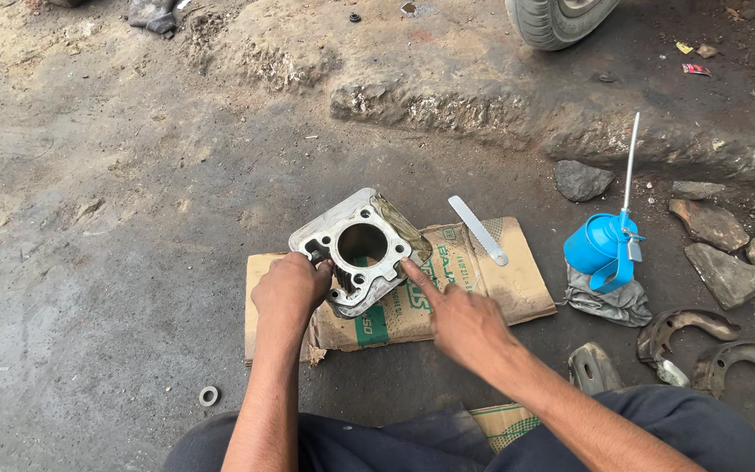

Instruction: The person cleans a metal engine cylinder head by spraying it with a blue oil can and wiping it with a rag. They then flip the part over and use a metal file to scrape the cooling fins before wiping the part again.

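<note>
Though grimy, perhaps aluminium: cylinder block (pixel 362 249).

Both arms are bare to past the elbow, with no sleeves, gloves, rings or watch on the left hand (pixel 288 288) or right hand (pixel 465 325). Below them, the legs wear dark grey-blue trousers (pixel 657 428).

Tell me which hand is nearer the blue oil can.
Right. The right hand rests at the engine cylinder block's near edge, left of the blue oil can; the left hand grips the block's far side.
</note>
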